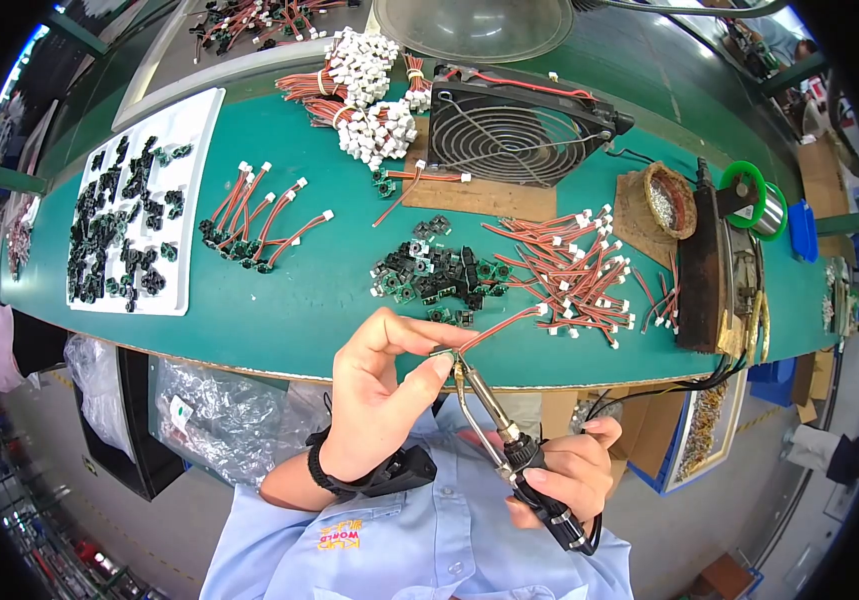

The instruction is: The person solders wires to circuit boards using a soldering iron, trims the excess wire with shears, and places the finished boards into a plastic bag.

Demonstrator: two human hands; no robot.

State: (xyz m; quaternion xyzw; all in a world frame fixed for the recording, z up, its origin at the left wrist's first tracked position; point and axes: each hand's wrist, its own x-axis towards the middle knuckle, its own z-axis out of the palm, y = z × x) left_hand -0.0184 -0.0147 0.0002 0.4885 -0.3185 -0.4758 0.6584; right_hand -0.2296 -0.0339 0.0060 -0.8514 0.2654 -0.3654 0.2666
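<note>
Left-front: the green mat (279, 322) lies bare from the wired pieces (237, 245) to the near edge, open to a low pass.
Middle lane: a bare strip runs between the wired pieces and the black components (429, 275), stopped beyond by white connector bundles (374, 135).
Far side: the fan (509, 130) stands in the way.
Right: the wire pile (589, 270) and dark box (701, 300) obstruct.
Between hands: the soldering iron (522, 455) bridges right hand (574, 475) and left hand (374, 400).
</note>
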